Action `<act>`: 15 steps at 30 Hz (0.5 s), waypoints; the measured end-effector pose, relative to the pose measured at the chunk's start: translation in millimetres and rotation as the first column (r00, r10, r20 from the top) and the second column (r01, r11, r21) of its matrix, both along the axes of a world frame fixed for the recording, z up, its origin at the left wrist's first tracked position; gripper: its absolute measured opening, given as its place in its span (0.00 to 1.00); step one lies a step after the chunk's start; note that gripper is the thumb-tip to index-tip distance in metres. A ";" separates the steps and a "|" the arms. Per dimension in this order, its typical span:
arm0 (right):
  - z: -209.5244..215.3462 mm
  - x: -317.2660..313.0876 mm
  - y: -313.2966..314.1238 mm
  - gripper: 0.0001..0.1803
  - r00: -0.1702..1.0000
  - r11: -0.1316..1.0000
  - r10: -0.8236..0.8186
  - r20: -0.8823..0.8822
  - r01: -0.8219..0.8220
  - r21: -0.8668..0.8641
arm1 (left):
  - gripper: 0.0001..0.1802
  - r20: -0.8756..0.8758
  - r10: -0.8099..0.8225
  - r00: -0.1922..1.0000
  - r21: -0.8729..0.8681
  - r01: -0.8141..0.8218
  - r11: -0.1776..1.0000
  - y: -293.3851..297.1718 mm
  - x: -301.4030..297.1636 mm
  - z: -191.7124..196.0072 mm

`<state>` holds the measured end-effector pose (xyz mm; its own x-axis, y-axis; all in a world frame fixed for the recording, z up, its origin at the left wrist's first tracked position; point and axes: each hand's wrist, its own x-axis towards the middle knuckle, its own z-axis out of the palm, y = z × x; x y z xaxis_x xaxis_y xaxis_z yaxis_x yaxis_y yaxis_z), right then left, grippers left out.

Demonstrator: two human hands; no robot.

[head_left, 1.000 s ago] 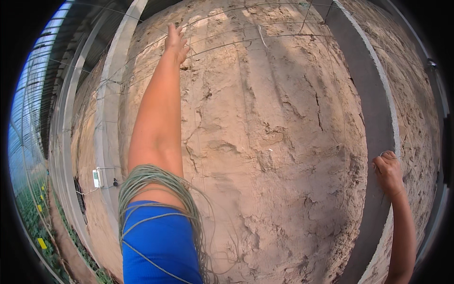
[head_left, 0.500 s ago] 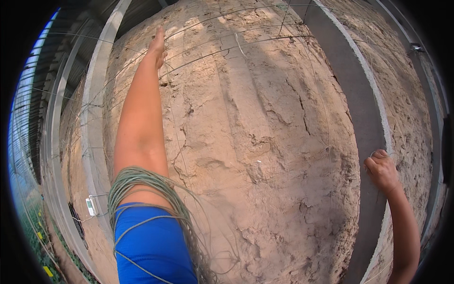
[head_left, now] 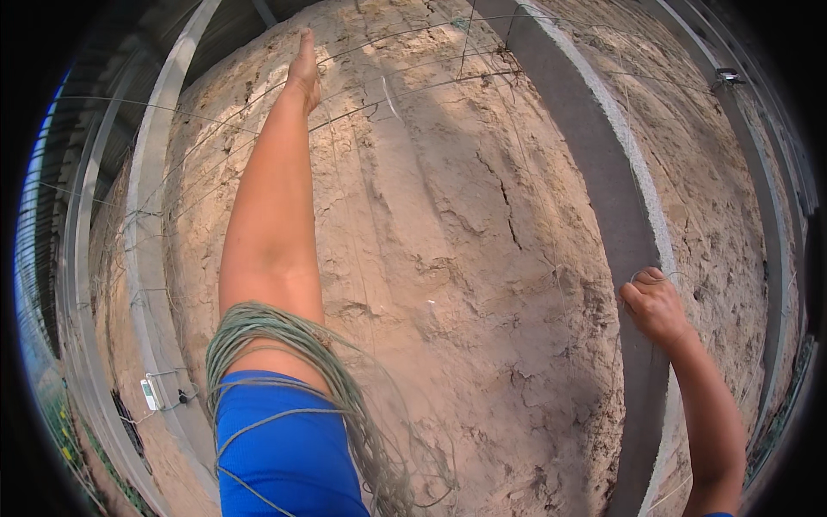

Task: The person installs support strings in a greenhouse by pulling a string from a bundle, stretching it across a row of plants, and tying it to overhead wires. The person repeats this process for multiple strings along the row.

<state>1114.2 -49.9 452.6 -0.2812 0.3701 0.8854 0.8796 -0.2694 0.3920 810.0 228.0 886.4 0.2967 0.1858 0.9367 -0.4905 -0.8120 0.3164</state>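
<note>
My left arm reaches up across an earthen wall (head_left: 465, 284), and my left hand (head_left: 305, 73) is beside the thin wires (head_left: 405, 84) near the top. Its fingers look stretched upward, seen edge-on; I see nothing held in it. A bundle of thin greenish cord (head_left: 267, 332) hangs looped around my left upper arm over the blue sleeve (head_left: 280, 439), with loose strands trailing down. On the right, my right hand (head_left: 656, 306) is closed against a grey concrete post (head_left: 642, 233). A thin cord loops at its fingertips and seems pinched there.
Another concrete post (head_left: 153, 198) stands on the left, with a small white box (head_left: 150, 394) fixed low on it. A further post (head_left: 758, 164) at far right carries a small clamp-like fitting (head_left: 729, 76). Wires cross between the posts. Green plants (head_left: 65, 439) show at lower left.
The view has shifted to the right, so the wall and posts appear further left. My left hand has moved slightly right along the wires; my right hand stays closed at the post.
</note>
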 end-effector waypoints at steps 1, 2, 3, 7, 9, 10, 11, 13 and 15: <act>0.2 0.9 0.5 0.13 1.000 1.000 0.007 0.003 -0.007 0.007 | 0.59 -0.009 -0.006 1.000 0.018 0.007 1.000 -4.4 -1.7 -3.0; 0.1 1.1 0.9 0.12 1.000 0.999 -0.020 -0.014 0.020 -0.030 | 0.59 -0.017 -0.005 1.000 0.034 0.006 0.999 -7.6 -6.7 -6.7; 0.6 1.0 2.0 0.12 1.000 1.000 0.013 -0.005 -0.013 0.015 | 0.59 -0.023 0.002 1.000 0.045 -0.001 0.999 -9.9 -12.9 -11.2; 0.0 -3.0 5.9 0.09 1.000 0.999 0.020 -0.023 -0.019 0.046 | 0.51 -0.160 0.182 0.970 0.070 -0.173 0.983 -20.6 -32.8 -44.9; -1.1 -5.4 6.8 0.08 0.999 0.998 0.013 -0.032 -0.012 0.054 | 0.47 -0.213 0.324 0.922 0.143 -0.298 0.944 -23.6 -42.8 -70.1; -1.6 -6.5 7.3 0.08 0.998 0.998 0.034 -0.053 -0.031 0.057 | 0.45 -0.266 0.391 0.881 0.180 -0.353 0.918 -22.3 -51.8 -84.3; -1.8 -7.7 6.9 0.07 0.997 0.998 0.030 -0.077 -0.026 0.057 | 0.44 -0.364 0.495 0.789 0.260 -0.424 0.868 -17.2 -69.2 -100.9; -1.7 -9.7 5.3 0.05 0.993 0.999 0.031 -0.118 -0.029 0.023 | 0.42 -0.521 0.661 0.540 0.435 -0.498 0.750 -4.8 -113.3 -133.4; -2.1 -10.7 3.9 0.06 0.992 0.999 0.041 -0.118 -0.041 0.002 | 0.41 -0.767 0.598 0.232 0.436 -0.495 0.752 8.8 -177.8 -153.0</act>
<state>1103.5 -46.0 450.5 -0.1898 0.3606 0.9132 0.9300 -0.2322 0.2850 632.2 236.8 733.4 0.7614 0.5779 0.2939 0.5528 -0.8155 0.1715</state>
